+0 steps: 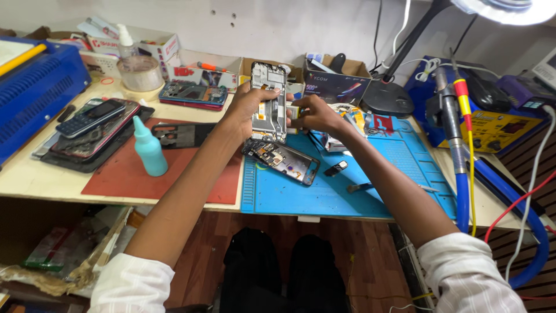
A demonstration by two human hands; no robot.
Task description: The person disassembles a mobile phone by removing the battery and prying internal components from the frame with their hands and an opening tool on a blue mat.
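My left hand (246, 107) grips an opened phone frame (269, 104), held upright above the bench with its bare metal inside facing me. My right hand (313, 114) pinches a small pale part at the frame's right edge. Just below them a second opened phone (284, 160) lies tilted on the blue work mat (347, 185), its circuit boards showing. A small dark part (336, 168) and metal tweezers (370, 186) lie on the mat to the right of it.
A teal squeeze bottle (149, 148) stands on a red mat (121, 174) at left, near stacked phones (92, 124) and a tape roll (139, 72). A blue machine (35, 87) sits far left. Lamp base (387, 98), soldering tools (457, 116) and cables crowd the right side.
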